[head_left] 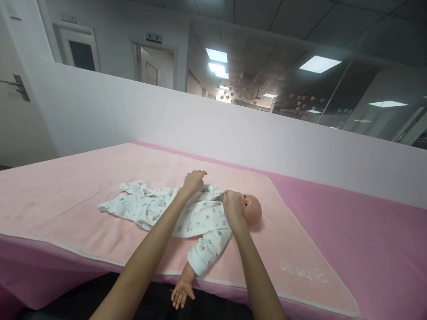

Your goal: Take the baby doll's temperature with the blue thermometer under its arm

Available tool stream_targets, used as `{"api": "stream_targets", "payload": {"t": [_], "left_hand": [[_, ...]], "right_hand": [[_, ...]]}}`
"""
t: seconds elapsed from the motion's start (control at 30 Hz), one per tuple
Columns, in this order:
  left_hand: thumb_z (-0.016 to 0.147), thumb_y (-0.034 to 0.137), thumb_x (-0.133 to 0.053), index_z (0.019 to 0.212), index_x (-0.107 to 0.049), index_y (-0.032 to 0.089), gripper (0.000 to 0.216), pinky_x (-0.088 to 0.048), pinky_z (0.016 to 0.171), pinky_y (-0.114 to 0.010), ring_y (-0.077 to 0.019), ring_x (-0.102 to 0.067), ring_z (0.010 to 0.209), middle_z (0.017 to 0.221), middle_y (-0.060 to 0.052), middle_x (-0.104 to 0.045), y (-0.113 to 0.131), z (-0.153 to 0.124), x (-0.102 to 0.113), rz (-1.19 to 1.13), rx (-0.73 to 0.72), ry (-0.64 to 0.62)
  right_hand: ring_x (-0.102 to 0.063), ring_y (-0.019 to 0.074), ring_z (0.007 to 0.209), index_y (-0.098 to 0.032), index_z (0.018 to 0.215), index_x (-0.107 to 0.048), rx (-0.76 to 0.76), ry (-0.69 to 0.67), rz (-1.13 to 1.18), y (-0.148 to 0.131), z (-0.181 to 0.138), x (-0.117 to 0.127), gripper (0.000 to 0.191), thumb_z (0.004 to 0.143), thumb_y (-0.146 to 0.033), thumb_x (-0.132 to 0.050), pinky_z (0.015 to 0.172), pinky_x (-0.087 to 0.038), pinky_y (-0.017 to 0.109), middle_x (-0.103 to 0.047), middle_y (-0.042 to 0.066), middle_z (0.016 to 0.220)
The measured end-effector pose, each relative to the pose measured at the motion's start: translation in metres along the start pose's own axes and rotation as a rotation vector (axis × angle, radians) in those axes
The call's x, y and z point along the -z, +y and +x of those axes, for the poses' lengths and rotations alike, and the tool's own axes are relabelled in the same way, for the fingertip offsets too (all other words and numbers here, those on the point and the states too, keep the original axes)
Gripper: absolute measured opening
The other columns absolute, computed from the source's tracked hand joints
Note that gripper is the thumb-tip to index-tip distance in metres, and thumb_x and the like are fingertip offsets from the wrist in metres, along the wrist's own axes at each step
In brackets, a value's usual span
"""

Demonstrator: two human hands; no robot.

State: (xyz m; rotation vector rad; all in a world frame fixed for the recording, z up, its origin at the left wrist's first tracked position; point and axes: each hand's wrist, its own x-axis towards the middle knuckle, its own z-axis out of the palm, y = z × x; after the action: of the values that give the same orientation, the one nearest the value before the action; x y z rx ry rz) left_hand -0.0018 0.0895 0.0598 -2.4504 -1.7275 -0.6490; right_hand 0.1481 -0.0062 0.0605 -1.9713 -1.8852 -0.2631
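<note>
A baby doll (251,209) lies on its back on a light pink blanket (66,195), head to the right. It wears a white printed sleepsuit (150,209). My left hand (193,181) rests on the suit's far side near the chest, fingers curled on the fabric. At the collar by the doll's chin, my right hand (232,208) pinches the suit. One doll arm (187,284) in a white sleeve hangs over the near edge, its bare hand open.
The blanket covers a darker pink padded table (367,231). A low white partition wall (233,129) runs behind it. A door with a handle (16,86) stands at the far left, and glass office walls show beyond.
</note>
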Motion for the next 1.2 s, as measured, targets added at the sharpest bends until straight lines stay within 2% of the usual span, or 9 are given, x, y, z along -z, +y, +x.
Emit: {"api": "stream_targets", "payload": {"t": [0.17, 0.27, 0.37, 0.57, 0.7, 0.83, 0.9, 1.0, 1.2], "left_hand": [[0.072, 0.021, -0.051, 0.104, -0.056, 0.022, 0.032, -0.023, 0.099, -0.050, -0.0274, -0.036, 0.120, 0.121, -0.008, -0.051, -0.001, 0.015, -0.040, 0.054, 0.027, -0.057], [0.071, 0.013, -0.047, 0.098, -0.055, 0.019, 0.029, -0.014, 0.104, -0.048, -0.0242, -0.038, 0.117, 0.113, -0.010, -0.054, 0.006, 0.007, -0.045, 0.083, 0.000, 0.102], [0.069, 0.009, -0.045, 0.097, -0.053, 0.017, 0.030, -0.018, 0.103, -0.041, -0.0225, -0.046, 0.104, 0.098, -0.010, -0.056, 0.009, -0.003, -0.037, 0.095, -0.140, 0.275], [0.073, 0.010, -0.043, 0.123, -0.042, 0.029, 0.053, -0.036, 0.079, -0.036, -0.0239, -0.050, 0.090, 0.095, -0.008, -0.055, 0.006, -0.018, -0.033, 0.082, -0.130, 0.109], [0.077, 0.012, -0.039, 0.109, -0.057, 0.031, 0.041, -0.036, 0.076, -0.035, -0.0240, -0.050, 0.092, 0.105, -0.007, -0.055, 0.003, -0.020, -0.037, 0.088, -0.144, 0.062], [0.073, 0.009, -0.042, 0.098, -0.064, 0.027, 0.039, -0.036, 0.077, -0.036, -0.0249, -0.049, 0.095, 0.110, -0.005, -0.058, 0.002, -0.018, -0.036, 0.054, -0.163, 0.036], [0.071, 0.008, -0.043, 0.096, -0.066, 0.027, 0.039, -0.036, 0.077, -0.036, -0.0246, -0.049, 0.094, 0.105, -0.005, -0.061, 0.002, -0.017, -0.035, 0.036, -0.162, 0.023], [0.069, 0.007, -0.044, 0.094, -0.066, 0.028, 0.040, -0.035, 0.077, -0.036, -0.0243, -0.050, 0.093, 0.100, -0.004, -0.063, 0.002, -0.018, -0.034, 0.023, -0.156, 0.026], [0.069, 0.008, -0.044, 0.099, -0.065, 0.029, 0.042, -0.035, 0.078, -0.035, -0.0242, -0.050, 0.094, 0.100, -0.005, -0.063, 0.003, -0.019, -0.035, 0.027, -0.148, 0.045]], "right_hand": [[-0.060, 0.0151, 0.064, -0.014, 0.076, -0.061, 0.031, -0.095, -0.046, -0.004, 0.012, -0.008, 0.025, 0.084, -0.007, -0.039, 0.051, -0.032, 0.022, -0.065, 0.009, 0.076], [-0.061, 0.0143, 0.067, -0.014, 0.083, -0.059, 0.095, -0.101, -0.057, -0.012, 0.017, -0.017, 0.027, 0.081, 0.001, -0.036, 0.052, -0.034, 0.021, -0.065, 0.008, 0.080], [-0.061, 0.0146, 0.071, -0.014, 0.091, -0.055, 0.136, -0.083, -0.089, -0.017, 0.017, -0.022, 0.029, 0.082, 0.002, -0.033, 0.055, -0.036, 0.021, -0.065, 0.009, 0.084], [-0.059, 0.0175, 0.078, -0.014, 0.099, -0.052, 0.180, -0.062, -0.165, -0.012, 0.006, -0.010, 0.029, 0.081, -0.001, -0.033, 0.060, -0.037, 0.025, -0.063, 0.009, 0.085], [-0.050, 0.0215, 0.093, -0.016, 0.085, -0.058, 0.342, 0.063, -0.177, -0.002, -0.014, -0.001, 0.025, 0.076, -0.002, -0.040, 0.073, -0.036, 0.031, -0.060, 0.010, 0.097], [-0.048, 0.0209, 0.096, -0.017, 0.081, -0.062, 0.390, 0.080, -0.096, 0.014, -0.031, -0.003, 0.026, 0.071, -0.002, -0.044, 0.091, -0.027, 0.039, -0.061, 0.007, 0.099], [-0.047, 0.0186, 0.101, -0.019, 0.097, -0.061, 0.364, 0.134, 0.011, 0.026, -0.032, -0.005, 0.033, 0.074, -0.004, -0.042, 0.099, -0.020, 0.040, -0.060, 0.006, 0.106], [-0.048, 0.0160, 0.106, -0.017, 0.116, -0.051, 0.184, 0.255, 0.201, 0.051, -0.024, -0.004, 0.037, 0.083, -0.016, -0.035, 0.102, -0.018, 0.038, -0.058, 0.006, 0.114], [-0.057, 0.0176, 0.088, -0.017, 0.088, -0.065, -0.142, 0.146, 0.726, 0.101, 0.002, -0.006, 0.036, 0.080, -0.040, -0.038, 0.080, -0.041, 0.029, -0.066, 0.006, 0.092]]}}
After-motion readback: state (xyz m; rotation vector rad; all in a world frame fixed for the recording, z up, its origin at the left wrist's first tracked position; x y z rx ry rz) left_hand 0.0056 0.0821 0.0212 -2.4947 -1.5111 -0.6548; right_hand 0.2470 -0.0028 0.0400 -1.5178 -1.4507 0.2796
